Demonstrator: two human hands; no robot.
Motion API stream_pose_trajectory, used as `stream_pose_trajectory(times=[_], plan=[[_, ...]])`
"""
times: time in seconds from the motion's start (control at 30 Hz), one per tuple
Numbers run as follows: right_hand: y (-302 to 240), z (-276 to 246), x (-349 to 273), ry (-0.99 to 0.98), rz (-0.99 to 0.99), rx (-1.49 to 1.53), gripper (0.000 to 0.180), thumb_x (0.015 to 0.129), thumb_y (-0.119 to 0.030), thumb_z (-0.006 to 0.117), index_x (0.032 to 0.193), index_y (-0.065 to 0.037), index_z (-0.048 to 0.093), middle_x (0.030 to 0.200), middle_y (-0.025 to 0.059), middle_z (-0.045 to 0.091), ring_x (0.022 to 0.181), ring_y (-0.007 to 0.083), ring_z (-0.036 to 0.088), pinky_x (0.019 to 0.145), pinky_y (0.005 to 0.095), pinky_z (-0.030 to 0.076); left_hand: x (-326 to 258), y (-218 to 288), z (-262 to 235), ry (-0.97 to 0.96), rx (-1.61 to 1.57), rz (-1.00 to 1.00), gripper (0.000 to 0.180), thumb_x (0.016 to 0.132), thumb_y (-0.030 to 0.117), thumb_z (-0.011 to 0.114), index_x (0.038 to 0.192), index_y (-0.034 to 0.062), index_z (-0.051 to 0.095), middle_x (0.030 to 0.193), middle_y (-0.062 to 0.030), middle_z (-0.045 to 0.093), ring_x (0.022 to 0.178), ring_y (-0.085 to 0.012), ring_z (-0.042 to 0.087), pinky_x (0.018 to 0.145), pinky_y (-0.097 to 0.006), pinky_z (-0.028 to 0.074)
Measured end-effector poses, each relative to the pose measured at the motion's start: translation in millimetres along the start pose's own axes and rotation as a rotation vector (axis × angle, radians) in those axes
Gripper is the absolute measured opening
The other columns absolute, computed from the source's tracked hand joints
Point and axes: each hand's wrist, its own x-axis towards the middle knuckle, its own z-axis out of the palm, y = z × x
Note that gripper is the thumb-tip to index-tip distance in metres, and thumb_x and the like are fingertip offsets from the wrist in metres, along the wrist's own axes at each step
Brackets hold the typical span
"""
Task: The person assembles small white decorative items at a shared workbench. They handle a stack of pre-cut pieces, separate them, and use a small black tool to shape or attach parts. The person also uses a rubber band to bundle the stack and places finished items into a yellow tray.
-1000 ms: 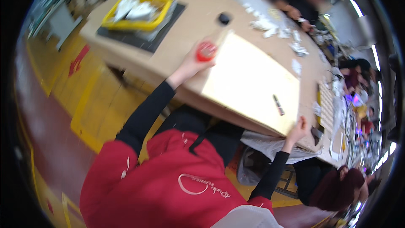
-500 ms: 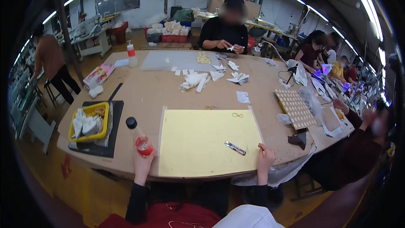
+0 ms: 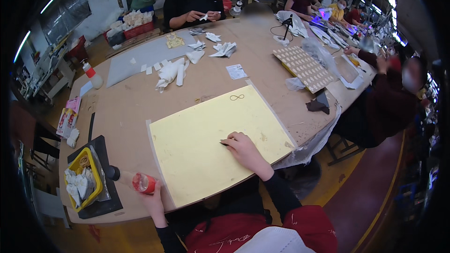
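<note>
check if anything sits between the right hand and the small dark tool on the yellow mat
Nothing visible does. The right hand already rests on the yellow mat with its fingertips over the small dark tool. The left hand grips a red-capped bottle off the mat's edge.

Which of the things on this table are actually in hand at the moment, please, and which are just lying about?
In hand:
- bottle, lying tipped in the left hand
- small dark tool under the right hand
- yellow mat

Lying about:
- yellow tray of white scraps
- white folded pieces
- patterned board
- grey sheet
</note>
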Motion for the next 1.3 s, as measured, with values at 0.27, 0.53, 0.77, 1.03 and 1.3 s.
stream_pose_trajectory(times=[0.27, 0.53, 0.77, 1.03, 1.3], plan=[[8, -31, -26, 0.203, 0.035, -0.199, 0.034, 0.084, -0.016, 0.069, 0.116, -0.009, 0.065, 0.125, 0.0127, 0.058, 0.116, 0.0315, 0.054, 0.099, 0.0451, 0.041, -8, 1, 4, 0.177, 0.121, 0.182, 0.080, 0.076, 0.009, 0.079, 0.141, -0.0003, 0.035, 0.138, -0.0162, 0.046, 0.122, -0.0256, 0.051, 0.105, -0.037, 0.040], [8, -25, -40, 0.131, 0.004, -0.312, 0.042, 0.080, -0.022, 0.073, 0.120, -0.011, 0.065, 0.134, 0.0164, 0.054, 0.122, 0.0359, 0.051, 0.107, 0.0473, 0.037, 2, 22, -5, -0.093, -0.146, -0.030, 0.082, 0.069, 0.002, 0.081, 0.138, 0.0010, 0.038, 0.128, -0.0099, 0.054, 0.118, -0.0208, 0.051, 0.105, -0.035, 0.038], [0, -38, -30, -0.054, -0.054, -0.296, 0.046, 0.081, -0.034, 0.072, 0.124, -0.018, 0.065, 0.140, 0.0140, 0.050, 0.130, 0.0341, 0.045, 0.109, 0.0532, 0.032, -3, 12, -5, 0.013, -0.102, 0.020, 0.077, 0.070, 0.002, 0.080, 0.135, 0.0007, 0.039, 0.126, -0.0114, 0.054, 0.116, -0.0224, 0.051, 0.104, -0.035, 0.039], [5, -45, -19, -0.290, 0.003, -0.384, 0.061, 0.091, -0.050, 0.055, 0.145, -0.025, 0.043, 0.153, 0.0121, 0.033, 0.137, 0.0348, 0.036, 0.110, 0.0559, 0.028, -2, 13, 4, 0.108, -0.017, -0.059, 0.061, 0.080, 0.005, 0.074, 0.132, -0.0037, 0.044, 0.123, -0.0140, 0.056, 0.113, -0.0258, 0.055, 0.101, -0.036, 0.043], [9, -46, -18, -0.311, 0.053, -0.345, 0.058, 0.092, -0.052, 0.054, 0.144, -0.028, 0.044, 0.153, 0.0162, 0.033, 0.139, 0.0339, 0.034, 0.110, 0.0568, 0.028, 3, 29, 2, 0.136, 0.109, -0.289, 0.051, 0.086, 0.009, 0.070, 0.129, -0.0059, 0.047, 0.123, -0.0155, 0.057, 0.112, -0.0273, 0.057, 0.099, -0.035, 0.045]])
